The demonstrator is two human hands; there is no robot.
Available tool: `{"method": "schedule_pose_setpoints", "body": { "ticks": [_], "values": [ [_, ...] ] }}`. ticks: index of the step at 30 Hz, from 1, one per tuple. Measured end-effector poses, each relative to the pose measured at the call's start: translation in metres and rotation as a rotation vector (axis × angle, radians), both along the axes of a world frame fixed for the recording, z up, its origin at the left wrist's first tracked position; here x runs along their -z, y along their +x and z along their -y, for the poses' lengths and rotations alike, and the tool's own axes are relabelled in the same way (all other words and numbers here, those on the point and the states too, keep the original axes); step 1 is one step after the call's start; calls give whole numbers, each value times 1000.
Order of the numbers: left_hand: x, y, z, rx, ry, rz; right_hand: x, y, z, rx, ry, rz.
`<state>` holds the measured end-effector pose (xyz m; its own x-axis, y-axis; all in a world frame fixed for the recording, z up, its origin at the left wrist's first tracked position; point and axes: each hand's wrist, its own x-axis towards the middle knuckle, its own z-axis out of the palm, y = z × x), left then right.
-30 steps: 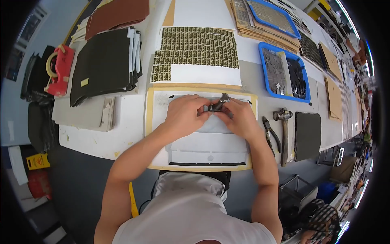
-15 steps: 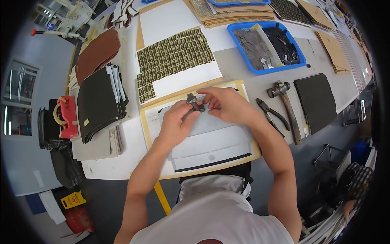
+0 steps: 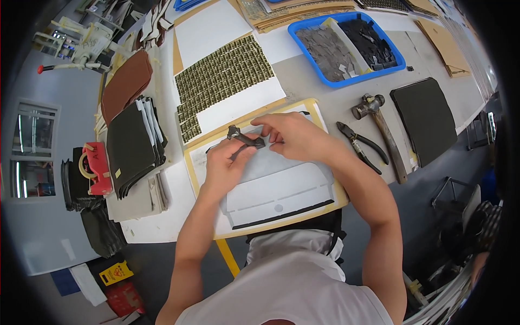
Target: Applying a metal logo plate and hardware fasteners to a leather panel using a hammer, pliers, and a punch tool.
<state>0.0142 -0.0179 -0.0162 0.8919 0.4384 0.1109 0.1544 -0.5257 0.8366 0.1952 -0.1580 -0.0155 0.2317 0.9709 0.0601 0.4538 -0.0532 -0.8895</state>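
Observation:
My left hand [image 3: 225, 165] is closed, gripping a short dark strap-like piece [image 3: 245, 141] between thumb and fingers. One end of it is lumpy and sticks up past my fingers; the other points toward my right hand. My right hand [image 3: 292, 135] is beside that end, its index finger stretched out and its thumb and other fingertips pressed together. Whatever they hold, if anything, is too small to make out. Both hands are over a grey flat panel [image 3: 303, 184] with dark edge strips, lying on a yellow-edged board [image 3: 337, 190].
Pliers [image 3: 360, 147] and a hammer [image 3: 385, 132] lie right of the board, beside a dark stack [image 3: 425, 122]. Beyond is a blue tray [image 3: 346, 82] of grey and black pieces. A patterned sheet [image 3: 225, 76] lies ahead; black panels [image 3: 130, 143] and a red tape dispenser [image 3: 97, 168] are left.
The view has turned slightly. In my left hand the dark piece has tilted, its lumpy end swinging left. My right hand stays close to its other end.

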Motion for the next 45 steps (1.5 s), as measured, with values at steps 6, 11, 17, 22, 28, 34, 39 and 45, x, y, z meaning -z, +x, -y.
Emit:
{"method": "schedule_pose_setpoints", "body": {
  "ticks": [6,11,17,22,28,34,39,45],
  "values": [
    [1,-1,0,23,60,-8,-1,1,1,-3,7,7],
    [-5,-2,2,44,119,-32,0,-1,-1,-13,12,21],
    [-4,-2,5,27,189,-23,-2,-2,0,-1,8,10],
    [-4,-4,6,-20,254,-1,-7,-1,-1,-19,-16,39],
    [7,4,8,0,132,105,-36,25,52,298,200,115],
    [-2,1,8,23,87,75,-72,60,178,575,-550,656],
    [12,0,0,73,192,174,-63,45,201,562,-666,510],
    [18,1,3,52,202,264,-84,51,199,657,-574,-79]
  ]
}}
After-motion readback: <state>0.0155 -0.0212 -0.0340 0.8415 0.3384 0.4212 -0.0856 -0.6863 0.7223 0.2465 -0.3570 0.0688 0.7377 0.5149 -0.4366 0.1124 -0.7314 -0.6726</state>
